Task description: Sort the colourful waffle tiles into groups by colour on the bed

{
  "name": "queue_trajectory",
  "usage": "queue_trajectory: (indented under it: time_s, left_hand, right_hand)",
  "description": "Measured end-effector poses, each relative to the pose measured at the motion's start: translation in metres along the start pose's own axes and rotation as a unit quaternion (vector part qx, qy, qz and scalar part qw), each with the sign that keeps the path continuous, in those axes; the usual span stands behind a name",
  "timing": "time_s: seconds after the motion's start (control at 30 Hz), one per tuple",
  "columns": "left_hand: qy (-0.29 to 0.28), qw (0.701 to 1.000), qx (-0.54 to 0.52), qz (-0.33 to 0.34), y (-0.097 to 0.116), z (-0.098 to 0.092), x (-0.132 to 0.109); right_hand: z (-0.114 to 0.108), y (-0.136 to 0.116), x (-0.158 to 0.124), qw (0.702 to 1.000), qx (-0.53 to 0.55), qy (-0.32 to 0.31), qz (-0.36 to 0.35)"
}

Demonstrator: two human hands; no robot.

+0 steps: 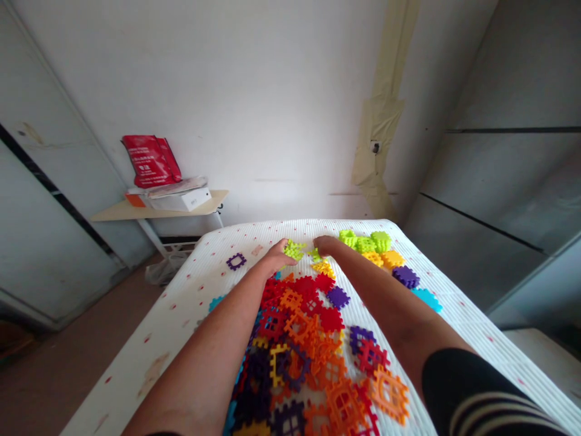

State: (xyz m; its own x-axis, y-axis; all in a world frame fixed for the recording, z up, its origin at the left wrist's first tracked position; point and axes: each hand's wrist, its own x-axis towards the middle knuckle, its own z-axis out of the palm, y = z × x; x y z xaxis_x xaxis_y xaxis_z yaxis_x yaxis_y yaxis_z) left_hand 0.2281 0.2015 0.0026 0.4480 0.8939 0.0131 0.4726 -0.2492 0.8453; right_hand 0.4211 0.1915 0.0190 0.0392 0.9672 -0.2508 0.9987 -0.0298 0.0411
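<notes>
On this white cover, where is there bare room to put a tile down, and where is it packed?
Bare: the left strip of the cover nearer than the lone purple tile, and the right edge outside the blue tile. Crowded: the middle pile and the far end around the green stack.

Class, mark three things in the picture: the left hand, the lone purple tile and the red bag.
left hand point(278, 257): head view, back of the hand.
lone purple tile point(230, 261): head view, left side of its frame.
red bag point(152, 160): head view, middle of its front.
</notes>
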Motion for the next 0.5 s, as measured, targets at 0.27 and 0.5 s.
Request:
queue_trajectory:
  time_s: [0.27,0.5]
  left_hand:
    - [0.017,1.0,0.004,-0.014,-0.001,-0.004,-0.004]
    - [0.027,0.999,0.017,-0.02,0.001,-0.009,-0.01]
  right_hand:
    - [0.001,-0.004,-0.01,0.999,0.01,0.037,0.009]
    - [-0.009,-0.007,-0.01,0.996,0.032,0.082,0.011]
